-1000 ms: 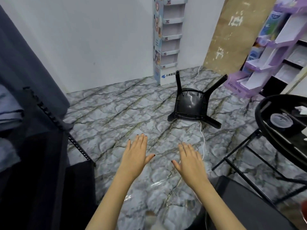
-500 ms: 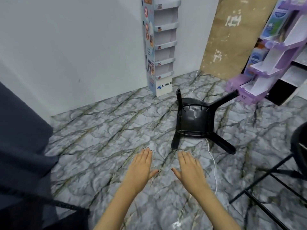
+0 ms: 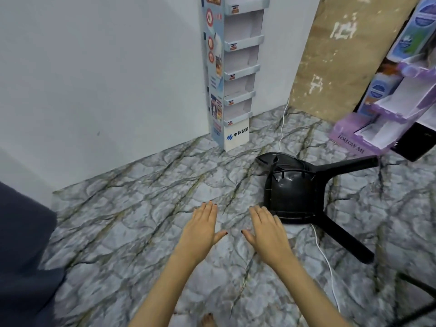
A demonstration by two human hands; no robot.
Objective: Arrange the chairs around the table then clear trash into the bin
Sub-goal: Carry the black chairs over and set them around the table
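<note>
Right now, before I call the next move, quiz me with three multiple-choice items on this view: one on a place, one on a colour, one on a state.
1. Where is the black chair?
A. On a tabletop.
B. On the floor, in front of the blue-white display stand.
C. In a doorway.

2. What colour is the cable beside the chair?
A. Red.
B. Black.
C. White.

3. How are the left hand and right hand?
A. Both open, holding nothing.
B. Both gripping a chair leg.
C. Left holding trash.

Answers: B, the chair lies tipped over on the marbled floor. C, a white line runs past the seat. A, the fingers of both hands are straight and empty.
</note>
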